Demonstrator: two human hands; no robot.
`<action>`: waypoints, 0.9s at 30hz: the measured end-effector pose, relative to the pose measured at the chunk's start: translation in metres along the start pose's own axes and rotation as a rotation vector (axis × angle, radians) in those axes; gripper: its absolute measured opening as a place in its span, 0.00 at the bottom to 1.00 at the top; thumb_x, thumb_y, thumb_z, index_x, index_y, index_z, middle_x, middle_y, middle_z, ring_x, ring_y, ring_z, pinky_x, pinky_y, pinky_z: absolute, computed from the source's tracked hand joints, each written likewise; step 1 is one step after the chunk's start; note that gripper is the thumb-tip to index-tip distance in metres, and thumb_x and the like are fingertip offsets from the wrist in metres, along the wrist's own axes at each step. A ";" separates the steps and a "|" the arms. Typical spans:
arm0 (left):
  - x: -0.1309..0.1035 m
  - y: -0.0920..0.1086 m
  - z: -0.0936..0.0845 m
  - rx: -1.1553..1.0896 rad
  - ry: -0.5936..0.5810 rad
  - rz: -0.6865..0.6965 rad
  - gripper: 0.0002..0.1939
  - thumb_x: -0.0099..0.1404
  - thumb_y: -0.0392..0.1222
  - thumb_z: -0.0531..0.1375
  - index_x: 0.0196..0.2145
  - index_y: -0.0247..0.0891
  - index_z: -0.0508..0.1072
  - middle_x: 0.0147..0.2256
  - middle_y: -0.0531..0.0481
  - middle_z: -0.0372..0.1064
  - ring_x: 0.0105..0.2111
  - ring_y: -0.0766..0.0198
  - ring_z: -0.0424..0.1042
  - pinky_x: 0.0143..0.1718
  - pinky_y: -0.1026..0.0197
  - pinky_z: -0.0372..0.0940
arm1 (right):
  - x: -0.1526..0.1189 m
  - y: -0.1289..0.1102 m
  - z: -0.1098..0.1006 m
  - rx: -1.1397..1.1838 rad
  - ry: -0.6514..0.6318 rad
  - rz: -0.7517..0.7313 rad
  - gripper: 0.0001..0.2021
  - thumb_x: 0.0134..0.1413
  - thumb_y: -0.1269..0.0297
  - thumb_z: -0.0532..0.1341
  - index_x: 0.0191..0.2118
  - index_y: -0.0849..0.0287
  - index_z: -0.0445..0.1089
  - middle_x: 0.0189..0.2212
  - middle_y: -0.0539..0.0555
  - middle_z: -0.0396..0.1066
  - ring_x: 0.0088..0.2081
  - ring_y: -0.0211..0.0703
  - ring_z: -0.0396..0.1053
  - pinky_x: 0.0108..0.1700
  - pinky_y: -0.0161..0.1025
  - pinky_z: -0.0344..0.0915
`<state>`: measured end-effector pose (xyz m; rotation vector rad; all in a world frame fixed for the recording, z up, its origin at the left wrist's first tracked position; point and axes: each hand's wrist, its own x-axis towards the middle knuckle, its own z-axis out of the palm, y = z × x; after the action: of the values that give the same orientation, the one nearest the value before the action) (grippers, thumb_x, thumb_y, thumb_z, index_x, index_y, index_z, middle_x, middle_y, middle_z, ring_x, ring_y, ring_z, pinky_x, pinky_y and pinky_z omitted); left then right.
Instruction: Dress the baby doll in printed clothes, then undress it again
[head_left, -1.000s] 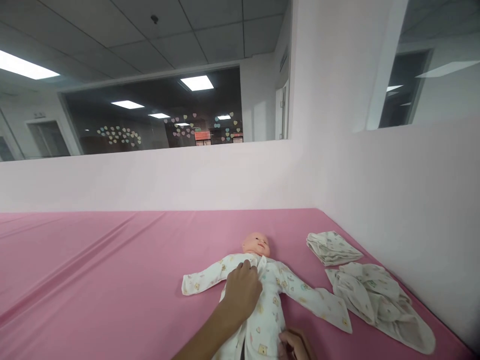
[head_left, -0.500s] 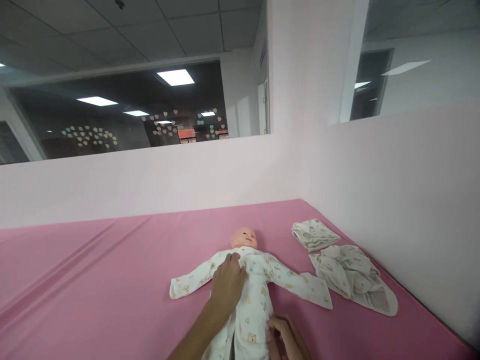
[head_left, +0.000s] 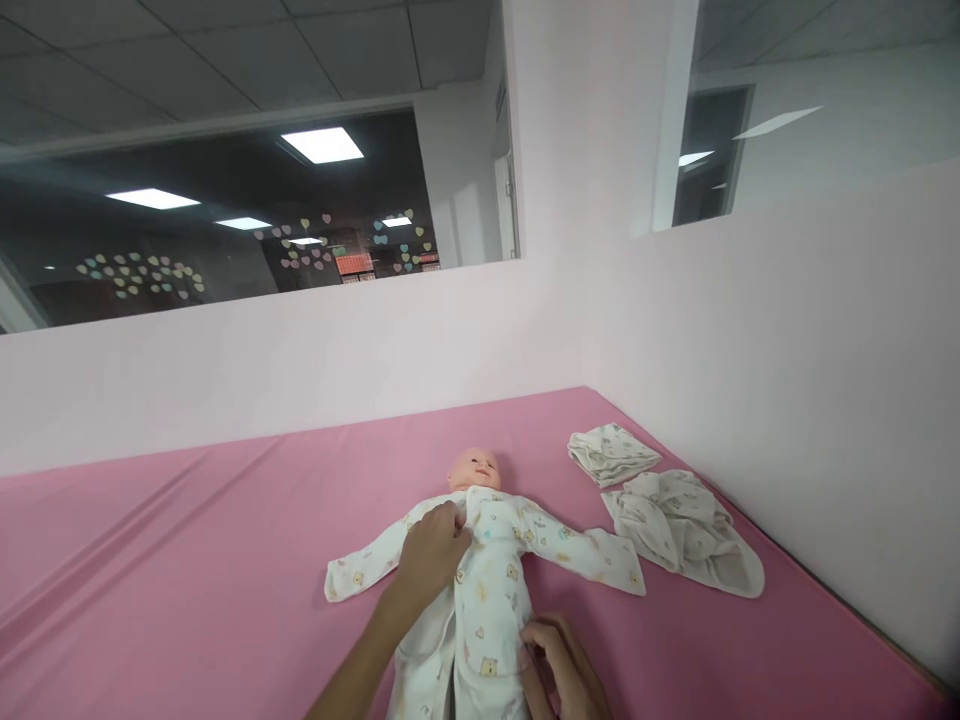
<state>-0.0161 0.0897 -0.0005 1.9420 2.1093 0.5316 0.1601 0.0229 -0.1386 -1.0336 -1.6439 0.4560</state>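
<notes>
A baby doll (head_left: 475, 470) lies on its back, its head at the far end. It wears a white baby romper (head_left: 491, 590) printed with small bears, both sleeves spread out sideways. My left hand (head_left: 433, 548) is on the chest, fingers curled and closed on the romper's front edge near the neck. Lower down, my right hand (head_left: 564, 665) is at the romper's right side, its thumb and bent fingers closed on the cloth edge there. The front flap lies across the body, and a lengthwise gap shows between the legs. The doll's own arms and legs are hidden.
A pink sheet (head_left: 225, 580) covers the bed. Toward the right wall (head_left: 787, 380) lie a folded printed cloth (head_left: 611, 453) and a crumpled printed cloth (head_left: 682, 525), close to the right sleeve. A white wall with a window (head_left: 247, 240) stands behind.
The view has shifted slightly, so everything sits a little further left. My left hand's fingers have curled in more at the romper's front edge. My right hand stays at the romper's side.
</notes>
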 end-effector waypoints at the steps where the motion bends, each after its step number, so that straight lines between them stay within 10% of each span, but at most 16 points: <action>1: 0.000 0.000 0.000 -0.004 0.009 -0.003 0.06 0.62 0.37 0.50 0.27 0.40 0.58 0.29 0.53 0.66 0.31 0.62 0.64 0.31 0.61 0.50 | 0.000 0.000 0.000 0.001 -0.007 0.003 0.09 0.65 0.59 0.50 0.39 0.53 0.66 0.35 0.52 0.68 0.36 0.40 0.69 0.34 0.32 0.66; 13: 0.006 -0.007 -0.013 -0.146 -0.150 0.052 0.06 0.57 0.40 0.55 0.25 0.38 0.61 0.26 0.56 0.64 0.28 0.66 0.62 0.27 0.64 0.52 | 0.002 -0.004 -0.006 0.009 -0.066 0.015 0.08 0.66 0.61 0.50 0.39 0.53 0.64 0.36 0.51 0.66 0.37 0.40 0.68 0.38 0.33 0.65; 27: 0.002 -0.004 0.001 0.063 0.037 -0.038 0.07 0.63 0.35 0.48 0.27 0.39 0.57 0.31 0.49 0.66 0.32 0.59 0.65 0.30 0.60 0.49 | 0.004 -0.005 -0.018 -0.021 -0.170 0.026 0.05 0.65 0.64 0.52 0.40 0.53 0.63 0.38 0.52 0.67 0.40 0.39 0.70 0.32 0.29 0.67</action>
<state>-0.0192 0.0920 -0.0028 1.9353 2.2067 0.5030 0.1744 0.0199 -0.1267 -1.0569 -1.7900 0.5581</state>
